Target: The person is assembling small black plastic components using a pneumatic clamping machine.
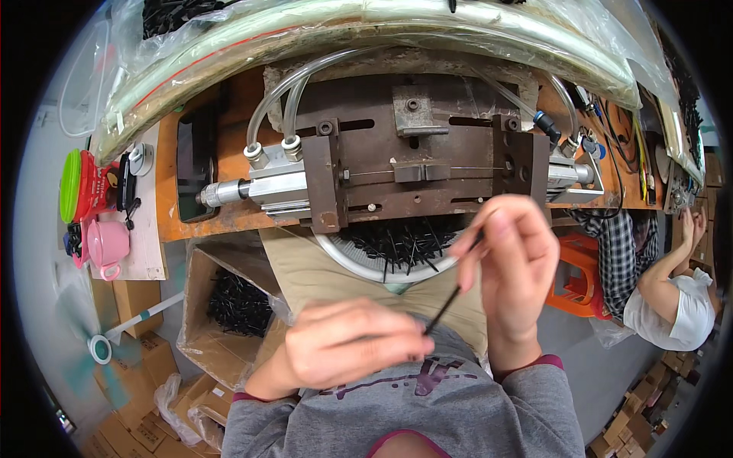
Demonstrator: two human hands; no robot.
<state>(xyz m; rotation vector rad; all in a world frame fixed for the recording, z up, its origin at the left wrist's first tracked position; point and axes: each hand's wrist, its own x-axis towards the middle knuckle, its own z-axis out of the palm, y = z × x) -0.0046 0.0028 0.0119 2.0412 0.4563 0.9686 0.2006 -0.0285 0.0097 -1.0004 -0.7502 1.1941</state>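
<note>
On the orange counter (166, 179) before me stands a brown metal fixture (370, 153); its front edge hides part of the white-rimmed basket (353, 268) with black pieces. My fingertips are blurred. Above my lap, the thin black rod (449, 302) slants between my hands: left grip (347, 343) pinches its lower end, right grip (513, 256) its upper part.

Around the pink mug (109, 240): teal fan (99, 349) below, dark phone (195, 164) rightward, orange stool (578, 250) far right.
</note>
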